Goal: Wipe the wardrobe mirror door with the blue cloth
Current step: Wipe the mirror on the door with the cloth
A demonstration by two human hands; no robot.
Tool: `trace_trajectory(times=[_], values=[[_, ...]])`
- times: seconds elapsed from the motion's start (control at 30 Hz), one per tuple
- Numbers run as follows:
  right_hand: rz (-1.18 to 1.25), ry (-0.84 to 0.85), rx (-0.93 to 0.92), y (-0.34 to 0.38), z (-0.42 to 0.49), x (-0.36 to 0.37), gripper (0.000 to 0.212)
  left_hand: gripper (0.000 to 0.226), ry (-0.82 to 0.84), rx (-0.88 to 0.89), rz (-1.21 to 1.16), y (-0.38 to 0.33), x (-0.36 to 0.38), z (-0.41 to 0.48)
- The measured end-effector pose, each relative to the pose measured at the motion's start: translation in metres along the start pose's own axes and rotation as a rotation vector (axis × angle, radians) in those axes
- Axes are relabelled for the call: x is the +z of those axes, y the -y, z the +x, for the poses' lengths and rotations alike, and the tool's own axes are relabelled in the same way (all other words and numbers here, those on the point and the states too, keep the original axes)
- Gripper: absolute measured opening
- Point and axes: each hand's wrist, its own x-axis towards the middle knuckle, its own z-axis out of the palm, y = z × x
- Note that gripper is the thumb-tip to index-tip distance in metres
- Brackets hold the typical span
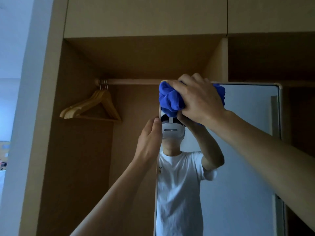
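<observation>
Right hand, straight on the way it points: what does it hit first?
Pointing up-left, the right hand with the cloth would leave the mirror at its top-left corner, then probably meet the rail; depth unclear.

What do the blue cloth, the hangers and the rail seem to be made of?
Blue cloth: soft plush fabric, probably microfibre; it bunches in thick matte folds. Hangers: likely light varnished wood, pale yellow-tan. Rail: looks wooden, same pale tone, though painted metal is possible.

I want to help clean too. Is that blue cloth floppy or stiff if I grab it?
Probably floppy: the blue cloth bunches into soft folds where the right hand grips it. Likely light: one hand holds it high against the mirror door. It looks fuzzy, so probably not slippery.
</observation>
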Motion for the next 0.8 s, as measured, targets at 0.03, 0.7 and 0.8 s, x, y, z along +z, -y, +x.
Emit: trace_trajectory(times=[0.03,0.7,0.8], values=[[0.003,0.01,-0.005,0.002,-0.005,0.001,0.063,0.038,0.004,-0.015,-0.035,0.0,-0.001,-0.002],[-0.005,0.042,0.04,0.062,-0.109,0.022,0.053,0.06,-0.002,-0.122,-0.025,0.051,-0.012,-0.061],[0.001,0.049,0.043,0.073,-0.129,0.029,0.055,0.057,0.0,-0.151,-0.033,0.06,-0.014,-0.071]])
